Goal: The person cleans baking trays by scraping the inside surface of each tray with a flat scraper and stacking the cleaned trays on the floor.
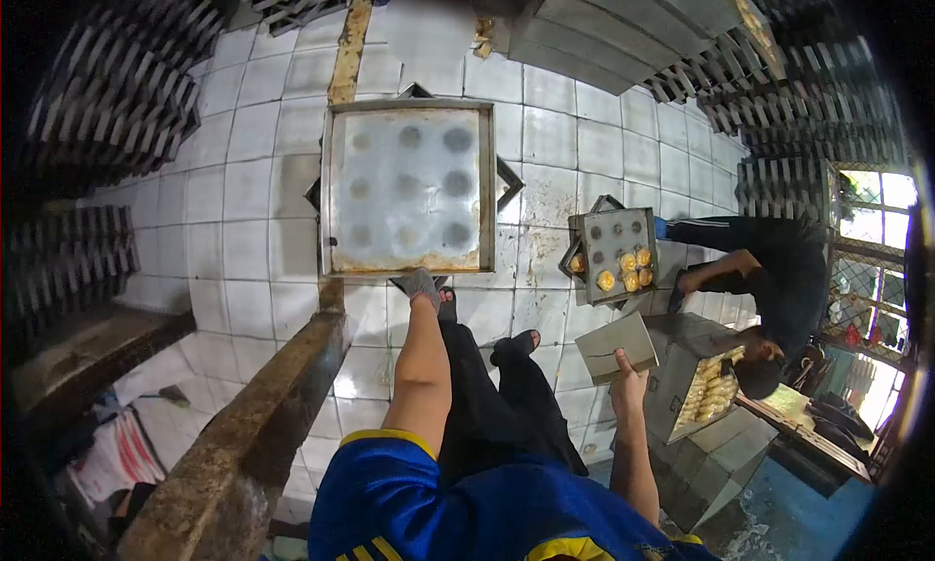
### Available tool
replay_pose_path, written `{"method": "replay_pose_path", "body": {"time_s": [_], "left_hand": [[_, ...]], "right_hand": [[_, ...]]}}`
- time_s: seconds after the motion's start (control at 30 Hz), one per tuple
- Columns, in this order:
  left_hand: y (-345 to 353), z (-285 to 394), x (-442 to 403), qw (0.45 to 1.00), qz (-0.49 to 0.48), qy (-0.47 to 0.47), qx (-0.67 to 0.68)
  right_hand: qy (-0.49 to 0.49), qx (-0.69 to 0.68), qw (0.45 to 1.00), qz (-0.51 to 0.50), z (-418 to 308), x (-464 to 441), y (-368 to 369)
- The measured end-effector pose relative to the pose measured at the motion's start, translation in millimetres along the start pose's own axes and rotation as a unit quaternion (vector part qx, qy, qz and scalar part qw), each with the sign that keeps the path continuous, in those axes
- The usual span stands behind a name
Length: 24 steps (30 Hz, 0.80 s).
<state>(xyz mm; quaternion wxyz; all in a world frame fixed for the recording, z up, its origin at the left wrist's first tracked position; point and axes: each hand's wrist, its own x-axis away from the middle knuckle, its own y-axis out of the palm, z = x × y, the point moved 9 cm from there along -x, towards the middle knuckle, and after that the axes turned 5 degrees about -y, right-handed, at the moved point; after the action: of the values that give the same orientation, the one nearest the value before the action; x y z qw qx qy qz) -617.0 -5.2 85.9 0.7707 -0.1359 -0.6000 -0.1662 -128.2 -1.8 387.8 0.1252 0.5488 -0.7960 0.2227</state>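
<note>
My left hand (422, 285), in what looks like a grey glove or cloth, grips the near rim of a large square baking tray (380, 210). No bread lies on this tray, only rows of round dark marks. Corners of other trays stick out from beneath it at an angle. Off to the right, my right hand (628, 391) is closed on the lower edge of a flat, pale rectangular sheet (594, 354) with a dark line across it. The sheet is held up, apart from the tray.
A co-worker (794, 279) bends at the right beside a smaller-looking tray (623, 228) partly filled with golden buns (630, 261). Below, a metal box (693, 361) holds more buns. A rusty beam (243, 434) runs at my left. Stacked slatted metal racks (127, 103) line the sides.
</note>
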Motion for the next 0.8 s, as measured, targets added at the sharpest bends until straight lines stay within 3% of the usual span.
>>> {"method": "replay_pose_path", "body": {"time_s": [0.17,0.27,0.43,0.63,0.8], "left_hand": [[0.2,-19.6,-23.5,0.994,-0.107,-0.029,0.020],[-2.2,-20.1,-26.7,0.978,-0.197,0.020,-0.056],[-58.1,-12.5,-3.6,0.981,-0.148,0.036,-0.118],[-144.3,-24.3,7.6,0.946,-0.115,0.035,-0.302],[-171.0,-41.4,25.0,0.912,-0.098,0.022,-0.398]], "right_hand": [[0.019,-0.018,1.000,0.008,4.2,9.8,12.8],[0.023,0.004,1.000,-0.014,10.4,11.3,13.1],[-0.006,0.015,0.999,-0.029,24.2,9.3,13.1],[0.128,-0.049,0.988,-0.066,82.6,0.4,10.2],[0.137,-0.032,0.988,-0.060,80.2,-10.4,5.9]]}}
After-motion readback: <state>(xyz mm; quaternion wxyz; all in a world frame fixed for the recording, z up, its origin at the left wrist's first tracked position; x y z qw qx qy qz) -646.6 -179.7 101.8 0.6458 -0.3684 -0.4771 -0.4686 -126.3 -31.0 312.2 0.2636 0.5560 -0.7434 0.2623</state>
